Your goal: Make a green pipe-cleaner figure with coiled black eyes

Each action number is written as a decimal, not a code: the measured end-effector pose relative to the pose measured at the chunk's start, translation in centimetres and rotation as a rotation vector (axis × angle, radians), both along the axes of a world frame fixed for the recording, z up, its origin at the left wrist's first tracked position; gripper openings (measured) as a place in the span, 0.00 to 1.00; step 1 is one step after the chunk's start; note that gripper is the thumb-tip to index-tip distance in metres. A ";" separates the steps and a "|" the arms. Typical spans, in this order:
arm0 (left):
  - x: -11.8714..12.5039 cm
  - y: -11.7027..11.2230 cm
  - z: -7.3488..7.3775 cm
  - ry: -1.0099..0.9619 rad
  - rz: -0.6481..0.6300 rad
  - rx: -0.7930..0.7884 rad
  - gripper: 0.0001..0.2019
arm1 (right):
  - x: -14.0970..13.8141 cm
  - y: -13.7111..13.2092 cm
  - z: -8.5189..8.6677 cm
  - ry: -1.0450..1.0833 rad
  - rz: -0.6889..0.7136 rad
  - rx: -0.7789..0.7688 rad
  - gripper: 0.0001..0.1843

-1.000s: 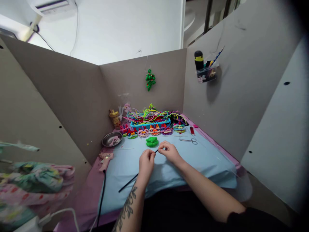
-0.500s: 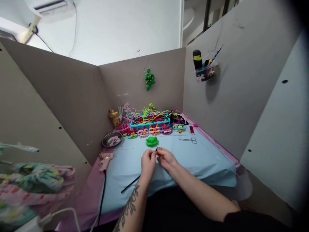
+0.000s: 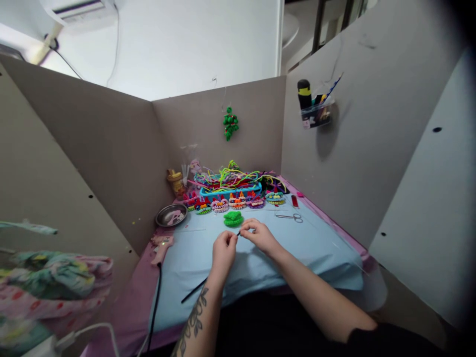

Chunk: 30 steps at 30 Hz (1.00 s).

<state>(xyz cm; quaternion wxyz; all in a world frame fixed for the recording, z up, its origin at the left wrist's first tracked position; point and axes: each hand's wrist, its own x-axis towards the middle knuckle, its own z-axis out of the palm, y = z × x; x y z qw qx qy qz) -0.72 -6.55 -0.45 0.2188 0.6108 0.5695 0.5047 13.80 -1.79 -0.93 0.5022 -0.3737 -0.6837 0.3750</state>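
Observation:
My left hand [image 3: 224,251] and my right hand [image 3: 260,235] meet over the light blue mat [image 3: 308,248], both pinched on a long black pipe cleaner [image 3: 193,291]. Its free end trails down to the left past my tattooed forearm; the other end shows between my fingertips. Just beyond my hands lies a green pipe-cleaner figure [image 3: 233,218]. Behind it stands a row of several small colourful pipe-cleaner figures [image 3: 238,201].
A blue basket [image 3: 230,190] full of loose coloured pipe cleaners sits at the back. Scissors [image 3: 290,216] lie to the right, a metal bowl [image 3: 171,215] and a pink glue gun [image 3: 161,246] to the left. Grey cardboard walls [image 3: 111,148] enclose the desk; a pen holder [image 3: 316,111] hangs on the right wall.
My hands drew close together, then moved slightly apart again along the black pipe cleaner. Its trailing end shifted a little. Nothing else moved.

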 end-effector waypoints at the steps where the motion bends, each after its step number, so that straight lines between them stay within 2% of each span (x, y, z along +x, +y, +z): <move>1: 0.0 0.0 0.0 0.010 0.003 0.005 0.09 | -0.1 -0.1 0.0 -0.015 0.003 0.012 0.05; 8: -0.5 0.0 0.2 0.070 0.004 0.035 0.09 | 0.2 -0.2 0.7 -0.128 0.094 0.078 0.06; 13: -0.2 -0.1 0.1 0.079 -0.015 0.030 0.08 | 0.7 0.3 1.2 -0.115 0.152 0.079 0.07; 17: 0.2 -0.1 0.2 0.050 -0.013 0.018 0.09 | 0.5 0.4 0.7 0.007 0.140 0.045 0.05; 21: 0.7 -0.2 0.3 0.004 0.012 0.034 0.09 | -0.9 0.0 -0.2 0.206 0.053 -0.020 0.07; 25: 1.1 -0.4 0.2 -0.037 0.042 0.058 0.10 | -2.7 -0.3 -1.1 0.377 -0.008 -0.148 0.11; 30: 1.2 -0.4 -0.2 -0.052 0.048 0.060 0.09 | -4.1 -0.5 -2.0 0.450 -0.024 -0.311 0.11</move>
